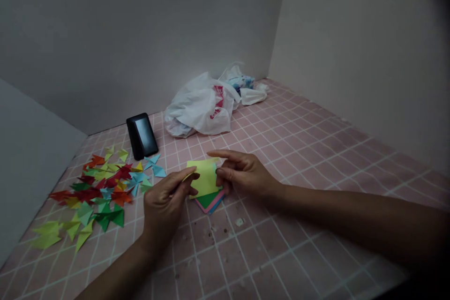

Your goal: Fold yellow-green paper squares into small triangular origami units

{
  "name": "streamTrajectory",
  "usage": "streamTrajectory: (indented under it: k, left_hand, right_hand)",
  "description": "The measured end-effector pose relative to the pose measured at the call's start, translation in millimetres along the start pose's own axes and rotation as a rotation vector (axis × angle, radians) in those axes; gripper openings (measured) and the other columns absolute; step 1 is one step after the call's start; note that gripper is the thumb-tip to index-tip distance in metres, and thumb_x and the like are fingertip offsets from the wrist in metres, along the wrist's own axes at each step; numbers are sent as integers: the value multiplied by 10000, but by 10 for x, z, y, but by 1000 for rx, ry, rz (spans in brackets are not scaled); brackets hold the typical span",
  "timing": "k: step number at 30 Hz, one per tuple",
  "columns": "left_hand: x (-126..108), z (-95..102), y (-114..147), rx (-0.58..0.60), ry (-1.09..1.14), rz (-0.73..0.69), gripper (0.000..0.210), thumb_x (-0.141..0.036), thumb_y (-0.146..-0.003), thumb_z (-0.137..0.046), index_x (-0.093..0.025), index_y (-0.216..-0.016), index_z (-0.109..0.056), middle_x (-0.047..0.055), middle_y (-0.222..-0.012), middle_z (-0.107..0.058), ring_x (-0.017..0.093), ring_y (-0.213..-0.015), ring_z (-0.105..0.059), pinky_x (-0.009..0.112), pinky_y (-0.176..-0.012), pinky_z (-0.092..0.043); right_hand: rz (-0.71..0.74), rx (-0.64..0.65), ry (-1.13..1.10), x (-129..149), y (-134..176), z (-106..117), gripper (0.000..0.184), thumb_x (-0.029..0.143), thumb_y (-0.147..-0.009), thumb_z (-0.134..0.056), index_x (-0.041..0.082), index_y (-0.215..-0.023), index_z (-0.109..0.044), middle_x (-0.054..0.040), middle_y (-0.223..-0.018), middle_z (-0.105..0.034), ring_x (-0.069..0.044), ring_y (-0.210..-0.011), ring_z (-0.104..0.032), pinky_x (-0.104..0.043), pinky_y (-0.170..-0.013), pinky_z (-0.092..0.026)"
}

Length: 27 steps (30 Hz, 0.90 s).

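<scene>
A square sheet of yellow paper [204, 178] is held up in front of me, looking flat. Its left edge is pinched between the thumb and fingers of my left hand [167, 197]. My right hand [244, 171] is at the sheet's right edge, its index finger stretched out past the far corner and its thumb apart below. That far right corner is blurred. Under the yellow sheet lies a small stack of coloured paper [209, 202], with green, pink and blue corners showing.
Many folded paper pieces [101, 187] in red, orange, yellow, green and blue are spread on the left. Behind them a black phone-like device [142, 136] leans upright. A crumpled white plastic bag [202, 105] lies by the back wall. Pink tiles [267, 239] cover the surface.
</scene>
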<state>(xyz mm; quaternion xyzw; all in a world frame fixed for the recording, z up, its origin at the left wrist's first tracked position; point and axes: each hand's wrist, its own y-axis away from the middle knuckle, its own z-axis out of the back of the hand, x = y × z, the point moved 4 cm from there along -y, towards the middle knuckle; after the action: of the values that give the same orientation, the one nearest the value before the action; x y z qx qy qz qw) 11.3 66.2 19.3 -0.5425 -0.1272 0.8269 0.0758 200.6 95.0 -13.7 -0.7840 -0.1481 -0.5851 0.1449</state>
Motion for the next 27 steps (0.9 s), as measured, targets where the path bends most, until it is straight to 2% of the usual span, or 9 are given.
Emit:
streamTrajectory:
  k: [2, 4, 6, 9, 13, 16, 21, 23, 27]
  left_hand:
    - [-9, 11, 29, 3, -66, -104, 199, -217, -864, -647, -278, -998, -780, 14, -961, -772, 155, -696, -715, 298, -684, -592]
    - [3, 16, 42, 8, -66, -125, 204, -211, -863, -646, -274, -1012, -771, 24, -1010, -768, 177, -790, -724, 317, -743, -597]
    - [44, 12, 30, 21, 60, -25, 235, -247, -879, -634, -270, -1092, -729, 32, -1067, -755, 188, -835, -721, 334, -760, -601]
    - [114, -27, -15, 33, 358, 222, 353, -361, -909, -587, -255, -1245, -597, 48, -1089, -731, 175, -766, -710, 321, -675, -591]
    - [137, -95, -59, 57, 465, 409, 553, -365, -792, -727, -199, -1281, -529, -20, -793, -668, 116, -604, -629, 226, -571, -511]
    - [80, -87, -52, 23, 430, 353, 595, -285, -738, -784, -224, -1279, -544, -79, -685, -562, 77, -580, -563, 172, -563, -465]
    - [15, -42, -9, -60, 328, 246, 500, -253, -751, -788, -236, -1217, -607, -70, -710, -560, 61, -600, -530, 142, -553, -438]
    - [36, -49, -5, -53, 338, 238, 433, -262, -763, -787, -228, -1171, -647, -68, -705, -557, 54, -603, -531, 132, -556, -441]
    - [91, -85, -6, -15, 389, 239, 267, -282, -782, -782, -220, -1033, -715, -52, -724, -594, 60, -642, -584, 137, -592, -494]
  right_hand:
    - [32, 14, 9, 16, 16, -13, 317, 293, -830, -695, 238, -1141, -719, 9, -756, -713, -101, -581, -637, -251, -571, -537]
    - [86, -3, 62, 43, 29, -8, 193, 267, -845, -666, 221, -1009, -758, -8, -786, -727, -108, -641, -658, -252, -607, -543]
    - [153, -22, 143, 76, 40, 8, 171, 241, -858, -642, 223, -973, -768, -8, -800, -727, -107, -654, -647, -250, -612, -534]
    - [228, -28, 251, 105, 50, 30, 182, 234, -872, -629, 237, -988, -770, -8, -865, -728, -110, -666, -632, -258, -616, -529]
    - [320, 34, 412, 124, 61, 20, 209, 186, -900, -593, 228, -1026, -754, -31, -967, -737, -146, -815, -674, -289, -728, -551]
    - [465, 107, 513, 151, 87, -8, 257, 123, -909, -578, 207, -1103, -724, -57, -1010, -723, -158, -912, -679, -300, -808, -547]
    - [618, 243, 648, 156, 137, -72, 187, 198, -951, -596, 173, -1085, -724, -70, -927, -658, -148, -833, -645, -270, -725, -533]
    - [613, 228, 620, 167, 134, -83, 143, 218, -954, -608, 169, -996, -736, -58, -887, -649, -136, -805, -637, -253, -704, -519]
    - [491, 73, 460, 191, 83, -51, 88, 181, -905, -659, 175, -836, -714, -10, -778, -626, -116, -728, -599, -246, -674, -478]
